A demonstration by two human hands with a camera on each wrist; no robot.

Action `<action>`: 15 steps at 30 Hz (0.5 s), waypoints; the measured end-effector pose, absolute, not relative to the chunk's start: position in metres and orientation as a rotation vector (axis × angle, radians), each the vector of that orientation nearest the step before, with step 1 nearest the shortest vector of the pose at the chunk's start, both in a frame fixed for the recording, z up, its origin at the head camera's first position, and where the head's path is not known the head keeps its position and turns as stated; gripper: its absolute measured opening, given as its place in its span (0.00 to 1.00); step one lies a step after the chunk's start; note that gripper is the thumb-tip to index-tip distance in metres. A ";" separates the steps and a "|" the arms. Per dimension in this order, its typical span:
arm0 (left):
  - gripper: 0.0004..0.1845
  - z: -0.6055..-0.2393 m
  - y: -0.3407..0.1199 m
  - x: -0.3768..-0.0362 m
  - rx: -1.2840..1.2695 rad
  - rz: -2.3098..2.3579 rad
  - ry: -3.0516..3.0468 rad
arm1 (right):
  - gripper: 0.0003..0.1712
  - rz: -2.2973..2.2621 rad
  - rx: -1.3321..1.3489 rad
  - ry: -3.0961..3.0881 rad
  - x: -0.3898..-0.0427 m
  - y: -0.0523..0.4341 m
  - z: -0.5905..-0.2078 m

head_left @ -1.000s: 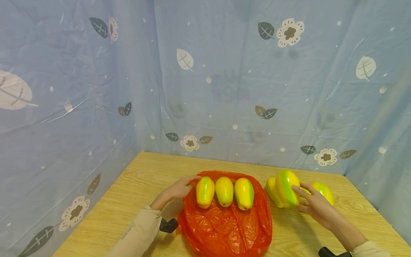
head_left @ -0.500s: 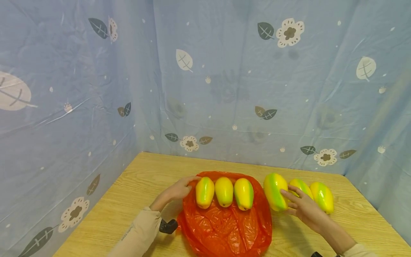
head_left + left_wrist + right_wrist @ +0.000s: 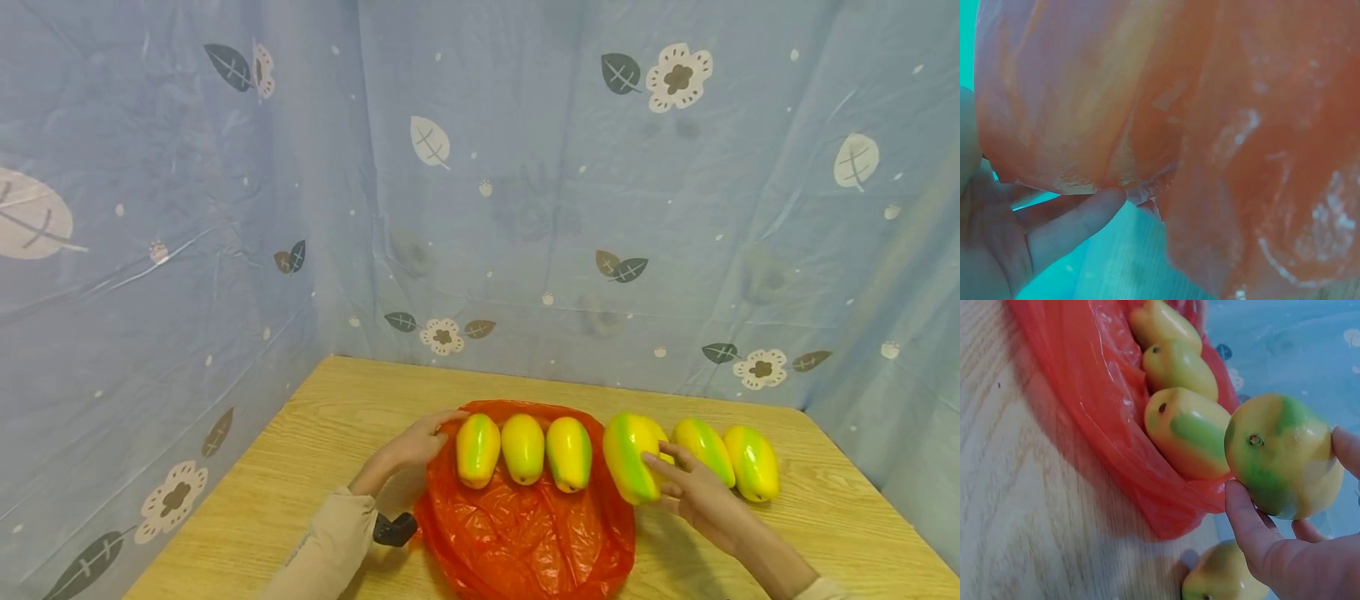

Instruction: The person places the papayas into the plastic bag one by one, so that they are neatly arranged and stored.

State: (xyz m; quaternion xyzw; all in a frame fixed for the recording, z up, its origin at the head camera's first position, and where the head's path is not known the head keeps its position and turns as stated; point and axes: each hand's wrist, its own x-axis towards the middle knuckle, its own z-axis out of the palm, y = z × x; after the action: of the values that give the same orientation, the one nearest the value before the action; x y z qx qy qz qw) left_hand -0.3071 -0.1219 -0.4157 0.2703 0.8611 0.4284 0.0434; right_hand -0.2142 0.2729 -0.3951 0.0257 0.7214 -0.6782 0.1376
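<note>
My right hand grips a yellow-green papaya at the right edge of an opened red plastic bag. In the right wrist view its thumb and fingers hold the papaya by its sides, stem end toward the camera. Three papayas lie side by side along the bag's far side. At the bag's left rim, my left hand holds the plastic. The left wrist view shows its fingers at the edge of the red plastic, which hides part of them.
More papayas rest on the wooden table to the right, one partly hidden behind the held papaya. A blue patterned curtain rises behind the table and at both sides.
My right hand has carried the held papaya left and slightly nearer, from among the other papayas to the bag's right rim. My left hand keeps its place at the bag.
</note>
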 end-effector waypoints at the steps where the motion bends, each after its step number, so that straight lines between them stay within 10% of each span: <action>1: 0.26 -0.416 -0.122 -0.307 0.827 1.313 2.632 | 0.47 -1.967 0.077 2.085 -0.214 0.272 -0.396; 15: 0.24 -0.421 -0.122 -0.305 0.855 1.317 2.642 | 0.47 -1.997 0.105 2.056 -0.212 0.261 -0.402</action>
State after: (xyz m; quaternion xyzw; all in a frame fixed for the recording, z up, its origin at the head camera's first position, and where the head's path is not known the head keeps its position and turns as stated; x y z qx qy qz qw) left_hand -0.3052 -0.1217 -0.4213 0.2781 0.8592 0.4281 0.0341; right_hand -0.2124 0.2613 -0.4019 0.0364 0.7100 -0.6899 0.1363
